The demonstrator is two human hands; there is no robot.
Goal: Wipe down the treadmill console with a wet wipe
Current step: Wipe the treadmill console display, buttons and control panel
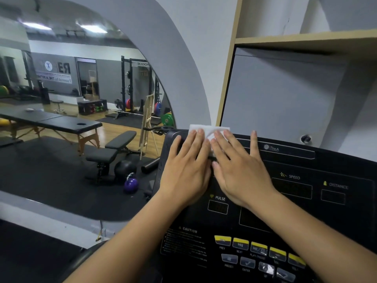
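Arms (130,235): two, bare, reaching up from the bottom edge.
Yellow buttons (258,246): five in a row, low down, with grey buttons (247,262) under them.
Console (306,211): one, black, with three words by small windows: PULSE, SPEED, DISTANCE.
Left hand (184,168): flat on the top left corner of the console, fingers straight and close together, fingertips on the wipe (208,129).
Right hand (239,170): flat, just beside the left hand, fingers straight and spread apart, pressing the wipe. The little finger lies on bare console.
Wipe: one, white, on the top left edge of the console under both hands. Its top sticks out past the fingertips.
Mirror (61,160): one, big, round-topped, on the left, showing a gym.
Seen in the mirror: one black bench (120,139), one purple kettlebell (131,183), one long black table (53,121).
Shelf (306,39): one, wooden, up on the right.
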